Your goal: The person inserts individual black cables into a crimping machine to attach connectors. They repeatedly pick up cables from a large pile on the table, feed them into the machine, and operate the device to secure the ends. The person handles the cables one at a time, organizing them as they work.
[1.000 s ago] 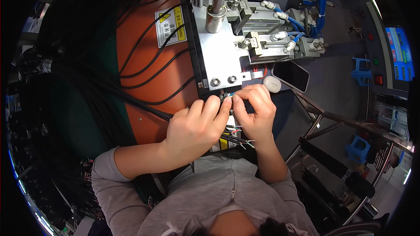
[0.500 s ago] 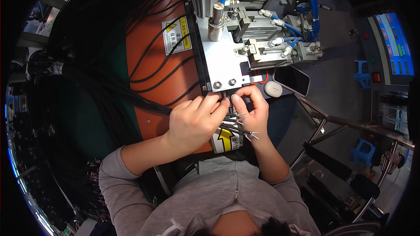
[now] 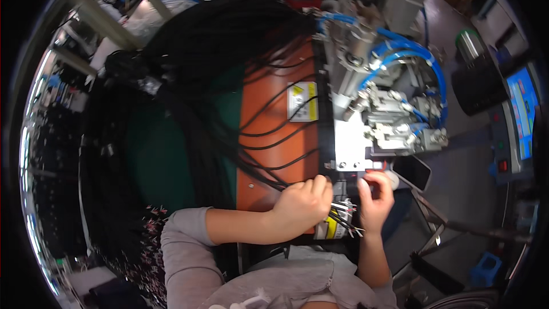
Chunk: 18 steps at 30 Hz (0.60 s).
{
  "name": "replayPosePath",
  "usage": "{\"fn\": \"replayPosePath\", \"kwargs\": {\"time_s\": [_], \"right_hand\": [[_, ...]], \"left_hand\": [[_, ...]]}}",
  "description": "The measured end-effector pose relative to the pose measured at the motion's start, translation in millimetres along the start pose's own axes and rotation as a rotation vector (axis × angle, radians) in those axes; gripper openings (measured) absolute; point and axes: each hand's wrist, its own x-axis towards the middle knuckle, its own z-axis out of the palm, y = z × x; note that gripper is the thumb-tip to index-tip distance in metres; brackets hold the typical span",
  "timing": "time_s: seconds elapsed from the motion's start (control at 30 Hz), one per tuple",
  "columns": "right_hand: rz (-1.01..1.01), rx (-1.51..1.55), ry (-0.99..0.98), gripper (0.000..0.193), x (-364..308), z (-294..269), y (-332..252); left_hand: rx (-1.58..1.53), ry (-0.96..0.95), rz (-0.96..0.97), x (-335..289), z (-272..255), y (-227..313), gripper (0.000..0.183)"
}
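My left hand (image 3: 304, 205) is closed around a few black cables (image 3: 341, 221), whose stripped ends fan out on its right with thin coloured wires bare. Those ends lie over a white and yellow label at the near edge of the orange board (image 3: 273, 191). A short gap away, my right hand (image 3: 377, 201) has its thumb and curled forefinger apart, with nothing visible between them. Both hands are just below the front of a machine's bright metal plate (image 3: 347, 140). The plate is overexposed and the picture is somewhat blurred.
A thick bundle of black cables (image 3: 197, 129) crosses the green surface (image 3: 151, 149) at left, and single cables run over the board to the machine. Blue air tubes (image 3: 437, 74) loop above its cylinders. A phone (image 3: 413, 173) and a round white case (image 3: 393, 179) lie at right.
The view has swung, so everything sits farther right and lower. My right hand has drawn away from my left, and the space between its thumb and forefinger shows wider. My left hand keeps the cables.
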Motion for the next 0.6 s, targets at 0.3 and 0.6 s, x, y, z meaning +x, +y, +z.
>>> {"fn": "replayPosePath", "kwargs": {"time_s": [0.3, 0.6], "right_hand": [[-0.229, 0.13, -0.256, 0.018, 0.8, -14.2, -12.6], [-0.153, 0.408, -0.037, 0.024, 1.8, 3.7, -32.9]], "left_hand": [[-0.389, 0.31, 0.171, 6.5, 5.6, -13.5, 0.036], [-0.467, 0.339, 0.212, 15.0, 6.9, -19.1, 0.032]]}}
